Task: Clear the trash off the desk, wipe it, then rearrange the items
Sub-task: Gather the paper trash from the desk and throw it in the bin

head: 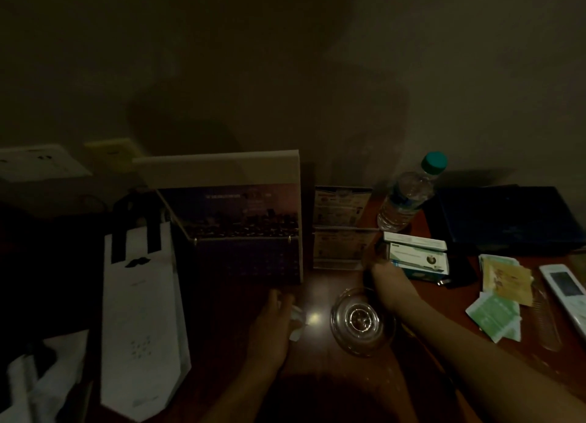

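The scene is very dim. My left hand [275, 311] rests on the brown desk [320, 299] in front of the desk calendar [244, 223] and holds a crumpled white tissue [297, 315]. My right hand [379, 259] reaches over the glass ashtray [361, 322] to the left end of a stack of white-and-green boxes [418, 254]. Its fingers are lost in the dark, so I cannot tell whether they grip the boxes.
A white gift bag [139, 295] lies at the left. A small card stand [341, 229], a water bottle [409, 194] and a dark folder [507, 219] stand behind. Sachets [504, 280], a comb [550, 322] and a white remote [564, 288] lie at the right.
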Demonstrator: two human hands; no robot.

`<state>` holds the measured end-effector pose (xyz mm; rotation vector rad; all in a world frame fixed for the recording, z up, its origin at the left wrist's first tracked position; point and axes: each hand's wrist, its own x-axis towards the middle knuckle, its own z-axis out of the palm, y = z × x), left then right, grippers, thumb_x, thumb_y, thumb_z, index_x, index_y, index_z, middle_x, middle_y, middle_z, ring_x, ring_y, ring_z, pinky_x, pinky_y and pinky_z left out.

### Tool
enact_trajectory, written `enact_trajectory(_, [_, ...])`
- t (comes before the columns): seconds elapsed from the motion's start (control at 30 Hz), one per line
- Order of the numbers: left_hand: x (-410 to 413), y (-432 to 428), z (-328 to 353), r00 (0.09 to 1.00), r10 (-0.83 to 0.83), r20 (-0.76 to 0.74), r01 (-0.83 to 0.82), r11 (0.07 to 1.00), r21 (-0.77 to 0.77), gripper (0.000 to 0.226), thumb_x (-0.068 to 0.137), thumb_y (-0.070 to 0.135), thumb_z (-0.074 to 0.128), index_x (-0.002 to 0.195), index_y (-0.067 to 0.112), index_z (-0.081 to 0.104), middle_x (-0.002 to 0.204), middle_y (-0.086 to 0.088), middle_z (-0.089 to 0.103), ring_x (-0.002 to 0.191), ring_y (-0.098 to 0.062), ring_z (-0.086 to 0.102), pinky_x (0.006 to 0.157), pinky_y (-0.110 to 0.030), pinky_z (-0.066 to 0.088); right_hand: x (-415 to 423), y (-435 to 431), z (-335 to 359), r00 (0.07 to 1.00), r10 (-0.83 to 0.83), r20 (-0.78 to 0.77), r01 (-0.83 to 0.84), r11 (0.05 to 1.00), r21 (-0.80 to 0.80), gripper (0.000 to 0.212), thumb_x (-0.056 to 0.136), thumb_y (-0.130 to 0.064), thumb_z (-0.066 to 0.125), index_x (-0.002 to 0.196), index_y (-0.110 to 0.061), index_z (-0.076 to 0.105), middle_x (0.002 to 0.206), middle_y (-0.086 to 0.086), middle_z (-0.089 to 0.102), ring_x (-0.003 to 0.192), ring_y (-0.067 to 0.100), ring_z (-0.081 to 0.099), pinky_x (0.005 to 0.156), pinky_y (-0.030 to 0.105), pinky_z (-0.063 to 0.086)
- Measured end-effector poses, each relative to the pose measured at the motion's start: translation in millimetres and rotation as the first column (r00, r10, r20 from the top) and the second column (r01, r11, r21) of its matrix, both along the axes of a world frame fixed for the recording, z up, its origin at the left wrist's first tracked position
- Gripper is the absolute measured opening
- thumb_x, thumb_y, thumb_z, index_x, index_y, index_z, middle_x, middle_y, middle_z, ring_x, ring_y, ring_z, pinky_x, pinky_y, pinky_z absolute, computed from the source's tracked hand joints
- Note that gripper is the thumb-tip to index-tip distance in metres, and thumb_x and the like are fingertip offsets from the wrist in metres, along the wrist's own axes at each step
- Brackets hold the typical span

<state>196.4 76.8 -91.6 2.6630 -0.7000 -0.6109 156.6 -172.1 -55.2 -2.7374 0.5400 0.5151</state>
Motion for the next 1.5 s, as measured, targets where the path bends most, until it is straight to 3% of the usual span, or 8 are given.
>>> enact_trajectory(0.33, [-4.9, -3.5, 3.5, 0.999, 0.041, -0.012, -0.041, 0.999, -0.030, 0.039, 0.092, 0.028, 0.058, 0.128, 0.018, 0.047, 0.139, -0.004, 0.037, 0.115, -0.019, 0.051, 0.092, -0.026, 0.045, -32.6, 21.0, 31.3, 0.950, -0.178, 0.256, 0.178, 0.984, 0.023, 0.017, 0.086, -0.005, 0.059, 0.100, -0.012, 0.053, 0.113, 0.007, 0.054, 0.093, 0.024, 0.059, 0.076, 0.031, 0.049])
enact_trajectory(0.5, [-22.7, 19.0, 19.5, 0.998, -0.039, 0.054, 0.045, 0.993, -0.113, 0.030, 0.091, 0.018, 0.056, 0.121, 0.014, 0.053, 0.129, 0.000, 0.043, 0.104, -0.012, 0.053, 0.068, -0.008, 0.033, -53.1, 50.4, 54.2, 0.915, -0.221, 0.339, 0.208, 0.975, 0.075, 0.015, 0.089, -0.003, 0.052, 0.102, -0.010, 0.055, 0.110, 0.009, 0.054, 0.094, 0.027, 0.059, 0.074, 0.030, 0.044])
enact_trajectory(0.6, [-37.6, 47.6, 26.4, 0.995, -0.026, 0.096, 0.044, 0.981, -0.190, 0.025, 0.089, 0.013, 0.056, 0.114, 0.015, 0.056, 0.120, 0.002, 0.046, 0.098, -0.010, 0.051, 0.073, -0.013, 0.037, -72.3, 80.1, 59.4, 0.886, -0.247, 0.393, 0.208, 0.968, 0.138, 0.021, 0.088, -0.002, 0.054, 0.108, -0.008, 0.059, 0.110, 0.008, 0.057, 0.096, 0.025, 0.058, 0.075, 0.024, 0.041])
enact_trajectory(0.7, [-54.6, 81.2, 24.0, 0.993, 0.016, 0.120, 0.019, 0.958, -0.286, 0.024, 0.086, 0.004, 0.052, 0.107, 0.012, 0.058, 0.117, 0.002, 0.044, 0.102, -0.010, 0.045, 0.081, -0.013, 0.036, -94.0, 115.3, 49.3, 0.867, -0.271, 0.419, 0.178, 0.952, 0.247, 0.026, 0.083, -0.002, 0.060, 0.108, -0.010, 0.062, 0.108, 0.008, 0.062, 0.094, 0.026, 0.063, 0.080, 0.036, 0.052])
enact_trajectory(0.8, [-68.6, 116.1, 19.6, 0.982, 0.042, 0.182, 0.021, 0.943, -0.331, 0.029, 0.085, 0.005, 0.050, 0.113, 0.010, 0.058, 0.123, 0.000, 0.041, 0.107, -0.011, 0.041, 0.089, -0.015, 0.034, -109.2, 152.6, 40.4, 0.885, -0.292, 0.362, 0.189, 0.937, 0.294, 0.015, 0.080, -0.003, 0.064, 0.092, -0.011, 0.058, 0.087, 0.004, 0.061, 0.077, 0.024, 0.062, 0.066, 0.034, 0.048])
enact_trajectory(1.07, [-107.1, 205.9, 41.5, 0.921, 0.261, 0.289, -0.125, 0.901, -0.415, 0.024, 0.085, 0.018, 0.047, 0.099, 0.012, 0.066, 0.116, 0.002, 0.052, 0.102, -0.002, 0.043, 0.082, -0.007, 0.033, -125.6, 237.1, 25.4, 0.955, -0.084, 0.284, -0.020, 0.938, 0.347, 0.033, 0.084, -0.003, 0.059, 0.064, -0.020, 0.041, 0.071, -0.003, 0.048, 0.061, 0.005, 0.043, 0.051, 0.017, 0.032])
enact_trajectory(1.17, [-128.2, 245.7, 48.2, 0.853, 0.391, 0.345, -0.253, 0.889, -0.380, 0.016, 0.077, 0.001, 0.060, 0.087, 0.013, 0.064, 0.108, 0.003, 0.053, 0.091, 0.002, 0.035, 0.075, -0.008, 0.031, -124.9, 258.1, 20.0, 0.979, -0.035, 0.202, -0.047, 0.921, 0.387, 0.026, 0.088, -0.007, 0.057, 0.066, -0.015, 0.046, 0.062, 0.001, 0.053, 0.052, 0.009, 0.045, 0.049, 0.019, 0.033])
enact_trajectory(1.5, [-155.8, 359.9, 58.6, 0.670, 0.631, 0.390, -0.578, 0.774, -0.260, 0.018, 0.078, -0.005, 0.063, 0.085, 0.010, 0.067, 0.110, -0.005, 0.061, 0.101, -0.022, 0.049, 0.067, -0.029, 0.051, -98.6, 341.2, 31.5, 0.888, 0.374, 0.267, -0.453, 0.810, 0.372, 0.036, 0.087, -0.011, 0.059, 0.064, -0.023, 0.033, 0.062, -0.008, 0.040, 0.053, 0.005, 0.034, 0.050, 0.019, 0.028])
